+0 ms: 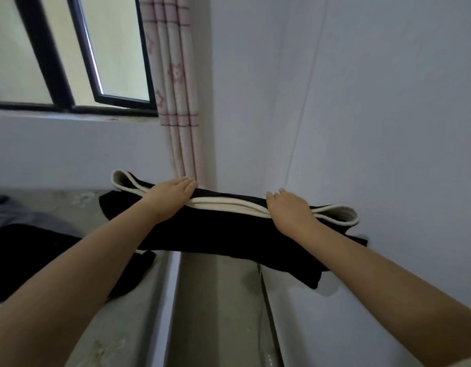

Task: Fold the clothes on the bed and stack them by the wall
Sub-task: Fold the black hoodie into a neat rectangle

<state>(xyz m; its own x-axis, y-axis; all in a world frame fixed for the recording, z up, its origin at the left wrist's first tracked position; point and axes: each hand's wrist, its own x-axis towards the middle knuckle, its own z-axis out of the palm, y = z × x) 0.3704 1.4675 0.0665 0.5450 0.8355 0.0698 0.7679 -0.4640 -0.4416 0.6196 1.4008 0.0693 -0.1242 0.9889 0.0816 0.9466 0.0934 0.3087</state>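
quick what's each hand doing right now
Left hand: open, fingers straight, resting flat on the folded black garment.
Right hand: on top of the same garment; open or gripping cannot be told.
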